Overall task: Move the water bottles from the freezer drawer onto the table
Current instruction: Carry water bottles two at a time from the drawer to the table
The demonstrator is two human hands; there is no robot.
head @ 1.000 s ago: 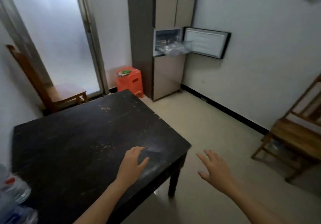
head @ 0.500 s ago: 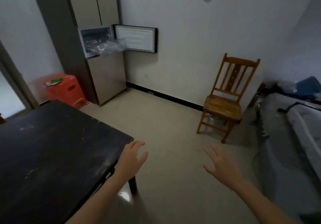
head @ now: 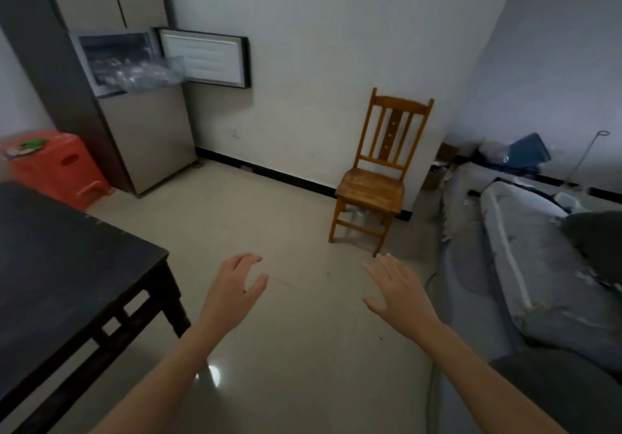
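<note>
Pale floor (head: 269, 218) lies under the left hand (head: 232, 285) and right hand (head: 400, 295), both open and empty, so next comes a walk to the freezer drawer (head: 170, 68) at ten o'clock, where blurry water bottles (head: 134, 77) seem to lie.

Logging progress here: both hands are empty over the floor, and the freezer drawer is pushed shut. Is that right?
Not quite. The head view shows the freezer drawer pulled out, not pushed shut. The rest holds: the left hand and right hand are both empty over the floor.
</note>
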